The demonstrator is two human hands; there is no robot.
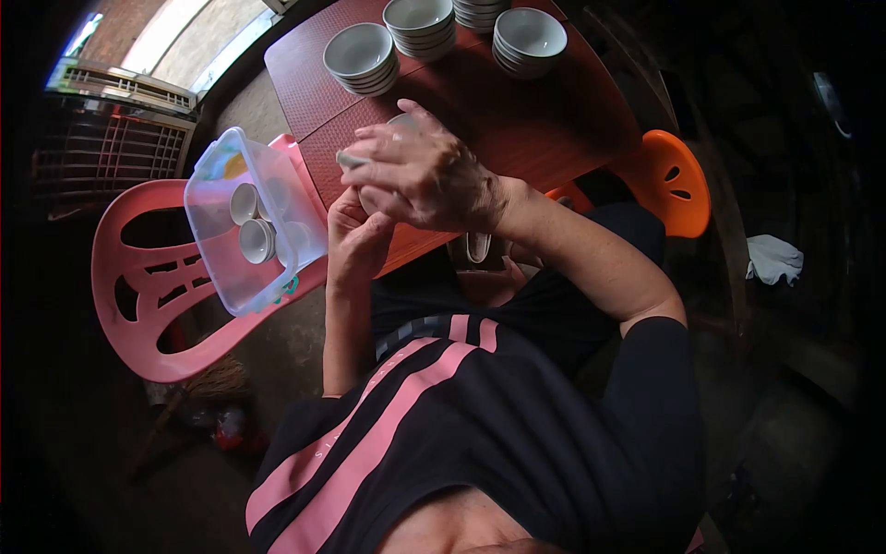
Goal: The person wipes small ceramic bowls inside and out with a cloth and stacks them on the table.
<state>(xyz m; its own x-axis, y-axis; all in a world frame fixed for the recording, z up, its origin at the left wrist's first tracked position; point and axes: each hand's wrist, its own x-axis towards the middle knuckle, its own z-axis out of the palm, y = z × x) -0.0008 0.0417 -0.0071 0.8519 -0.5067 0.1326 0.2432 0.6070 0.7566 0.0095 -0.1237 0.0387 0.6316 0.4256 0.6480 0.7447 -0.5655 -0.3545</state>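
Note:
Both hands are together over the near left edge of the table. My left hand (358,233) grips a white bowl (371,199) from below, its thumb along the near side. Over the top lies my right hand (425,174), fingers bent around the same bowl, so most of it is hidden. Pale bits of rim show between the fingers. Beyond the hands stands a stack of white bowls (360,57). To the left, a clear plastic bin (210,242) holds several small white bowls (257,242).
The reddish-brown table (443,120) carries more bowl stacks (530,42) at its far side. A pink chair (138,277) supports the bin. At the right is an orange chair (678,189), with a white cloth (773,259) farther right.

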